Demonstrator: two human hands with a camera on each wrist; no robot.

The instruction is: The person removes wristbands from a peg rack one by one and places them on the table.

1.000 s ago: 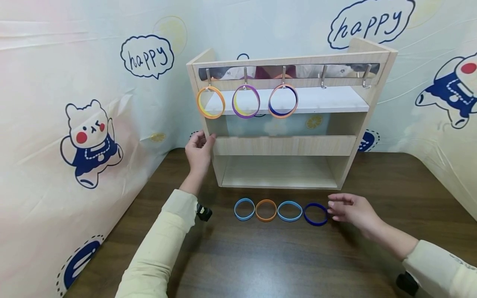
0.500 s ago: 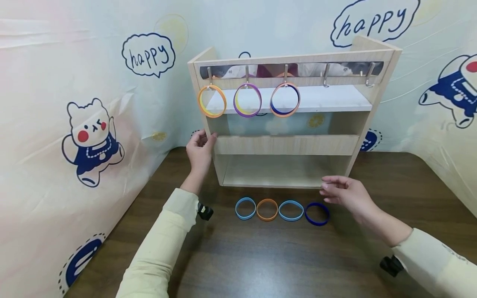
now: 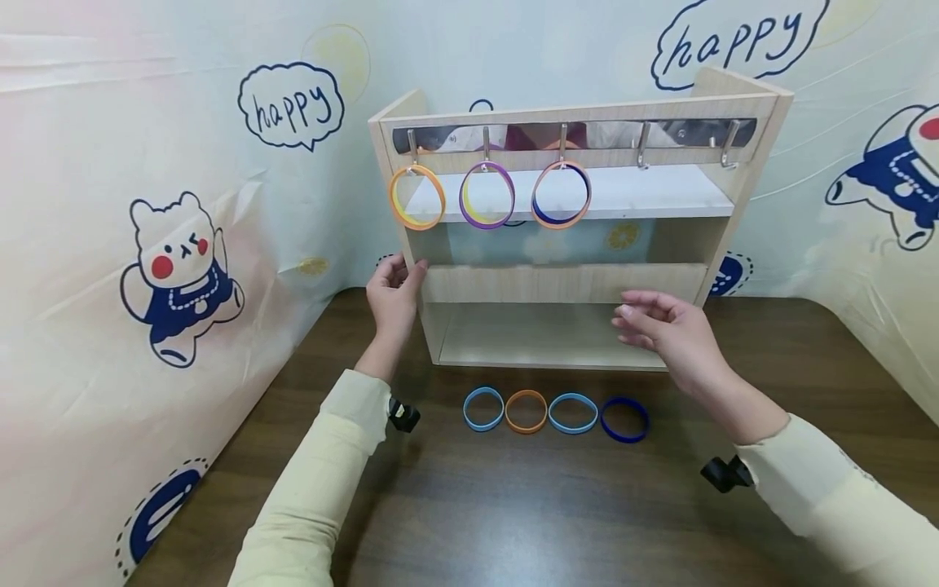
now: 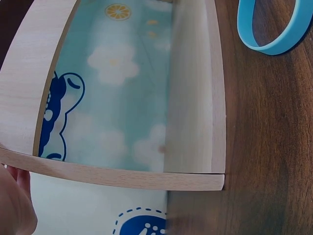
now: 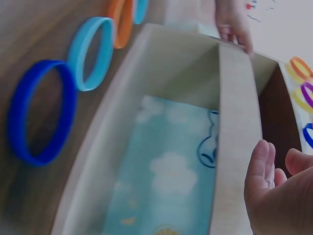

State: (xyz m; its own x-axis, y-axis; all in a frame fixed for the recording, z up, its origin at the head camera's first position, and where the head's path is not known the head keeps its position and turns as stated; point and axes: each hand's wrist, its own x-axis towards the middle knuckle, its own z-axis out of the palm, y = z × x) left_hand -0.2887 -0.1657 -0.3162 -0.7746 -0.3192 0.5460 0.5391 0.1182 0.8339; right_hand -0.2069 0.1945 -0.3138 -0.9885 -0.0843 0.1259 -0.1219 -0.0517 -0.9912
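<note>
My left hand (image 3: pixel 394 302) grips the left side panel of a small wooden shelf rack (image 3: pixel 565 285), thumb at the front edge. My right hand (image 3: pixel 675 338) holds nothing; its fingers are loosely bent in front of the rack's lower right part. On the table before the rack lie a light blue wristband (image 3: pixel 484 429), an orange wristband (image 3: pixel 526 431), a second light blue wristband (image 3: pixel 573 431) and a dark blue wristband (image 5: pixel 17 115). From the left three hooks hang orange and yellow bands (image 3: pixel 441 200), purple and yellow bands (image 3: pixel 513 196), and peach and dark blue bands (image 3: pixel 588 200).
Two metal hooks (image 3: pixel 642 147) at the right of the rail carry no band. A white shelf board (image 3: pixel 645 191) spans the rack behind the hanging bands. The brown table (image 3: pixel 513 514) extends toward me, and a printed cloth (image 3: pixel 183 106) stands behind and to the left.
My right hand has risen from beside the dark blue wristband, moving up and leftward to the rack's front. My left hand keeps its hold on the side panel; the wristbands stay put.
</note>
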